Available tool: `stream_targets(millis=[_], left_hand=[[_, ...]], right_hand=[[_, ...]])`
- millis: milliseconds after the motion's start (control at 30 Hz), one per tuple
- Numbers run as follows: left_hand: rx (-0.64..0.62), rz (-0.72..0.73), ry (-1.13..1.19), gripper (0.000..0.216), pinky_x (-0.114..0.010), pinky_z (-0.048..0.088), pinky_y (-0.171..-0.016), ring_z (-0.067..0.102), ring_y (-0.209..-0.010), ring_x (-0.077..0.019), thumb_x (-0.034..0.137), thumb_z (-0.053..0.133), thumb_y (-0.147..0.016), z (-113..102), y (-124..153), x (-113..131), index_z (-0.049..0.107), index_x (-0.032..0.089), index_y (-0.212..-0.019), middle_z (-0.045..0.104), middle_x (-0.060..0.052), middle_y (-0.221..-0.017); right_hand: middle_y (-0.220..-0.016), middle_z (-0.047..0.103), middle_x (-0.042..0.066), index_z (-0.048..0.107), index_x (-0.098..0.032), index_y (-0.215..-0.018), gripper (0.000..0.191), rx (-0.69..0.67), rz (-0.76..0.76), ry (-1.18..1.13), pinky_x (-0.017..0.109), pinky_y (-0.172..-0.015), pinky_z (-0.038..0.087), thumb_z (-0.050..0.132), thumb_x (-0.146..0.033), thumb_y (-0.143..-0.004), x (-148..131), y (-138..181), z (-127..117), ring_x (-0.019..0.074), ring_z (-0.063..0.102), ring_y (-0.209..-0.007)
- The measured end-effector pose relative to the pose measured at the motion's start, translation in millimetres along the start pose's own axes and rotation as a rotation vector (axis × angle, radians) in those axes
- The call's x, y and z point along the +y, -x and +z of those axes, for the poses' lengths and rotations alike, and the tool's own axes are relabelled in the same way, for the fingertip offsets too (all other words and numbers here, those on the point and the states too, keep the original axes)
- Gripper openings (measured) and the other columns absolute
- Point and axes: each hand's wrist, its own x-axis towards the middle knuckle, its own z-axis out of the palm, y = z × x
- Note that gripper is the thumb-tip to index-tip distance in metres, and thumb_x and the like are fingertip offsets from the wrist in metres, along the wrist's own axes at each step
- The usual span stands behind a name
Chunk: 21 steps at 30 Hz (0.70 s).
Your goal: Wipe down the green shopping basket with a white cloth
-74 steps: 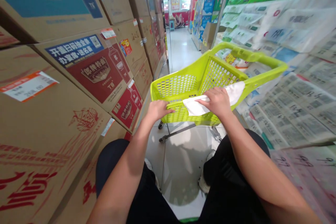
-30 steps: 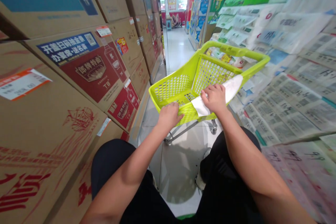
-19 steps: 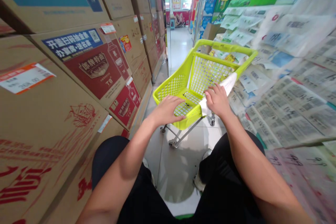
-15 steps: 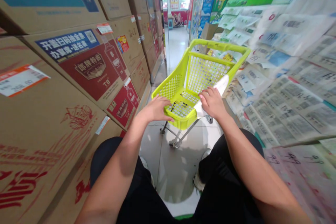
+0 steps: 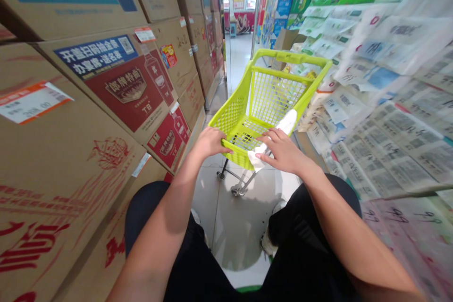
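Note:
A small lime-green shopping cart [image 5: 272, 89] on wheels stands in a narrow store aisle in front of my knees. My left hand [image 5: 208, 141] grips the near left corner of its basket rim, fingers curled over the edge. My right hand [image 5: 281, 151] presses a white cloth [image 5: 274, 139] flat against the near right rim, fingers stretched over it. The cloth trails up along the right side of the basket. The basket has nothing else inside.
Stacked brown cardboard cartons [image 5: 116, 85] with red and blue labels wall the left side. Shelves of wrapped paper packs [image 5: 382, 85] line the right. The grey tiled floor [image 5: 240, 56] runs ahead to more displays. My dark-trousered legs [image 5: 311, 245] are below.
The cart has turned so that its handle points away down the aisle. My right hand slid the cloth from the long side rim to the near corner. My left hand kept hold of the rim.

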Motion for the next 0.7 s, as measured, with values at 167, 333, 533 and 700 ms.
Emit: stream_targets(millis=[167,333,533,700], left_hand=[[0.043,-0.015,-0.012,0.055,-0.037,0.047,-0.084,0.072,-0.093,-0.0265,0.074,0.074,-0.076,5.0,-4.6,3.4,0.079,0.021,-0.088,0.078,-0.009,-0.090],[0.091,-0.025,-0.008,0.058,-0.038,0.047,-0.080,0.072,-0.090,-0.0291,0.075,0.077,-0.071,7.3,-5.4,12.1,0.079,0.020,-0.087,0.078,-0.011,-0.088],[0.161,-0.046,0.003,0.051,-0.041,0.045,-0.075,0.070,-0.085,-0.0299,0.070,0.072,-0.081,15.2,-5.0,46.3,0.077,0.019,-0.082,0.076,-0.012,-0.083],[0.175,0.098,0.059,0.033,-0.039,0.042,-0.076,0.070,-0.091,-0.0289,0.051,0.075,-0.085,20.7,-7.9,59.0,0.072,0.018,-0.087,0.076,-0.010,-0.090]], right_hand=[[-0.109,0.069,0.013,0.071,-0.016,-0.111,0.048,-0.099,-0.033,0.106,0.044,-0.108,0.039,0.046,-0.056,-0.105,-21.2,-9.1,-1.7,0.0303,0.057,-0.113],[-0.098,0.072,0.015,0.069,-0.012,-0.100,0.037,-0.108,0.066,0.294,0.041,-0.098,0.040,0.047,-0.041,-0.107,-49.3,-22.3,12.5,0.0306,0.062,-0.103],[-0.100,0.075,0.016,0.064,-0.014,-0.106,0.031,-0.166,0.193,0.309,0.037,-0.083,0.039,0.043,-0.037,-0.108,-60.8,-27.5,16.6,0.0286,0.069,-0.094],[-0.097,0.076,0.014,0.062,-0.017,-0.111,0.031,-0.198,0.274,0.292,0.034,-0.074,0.037,0.042,-0.041,-0.108,-54.4,-25.5,12.5,0.0260,0.070,-0.086]])
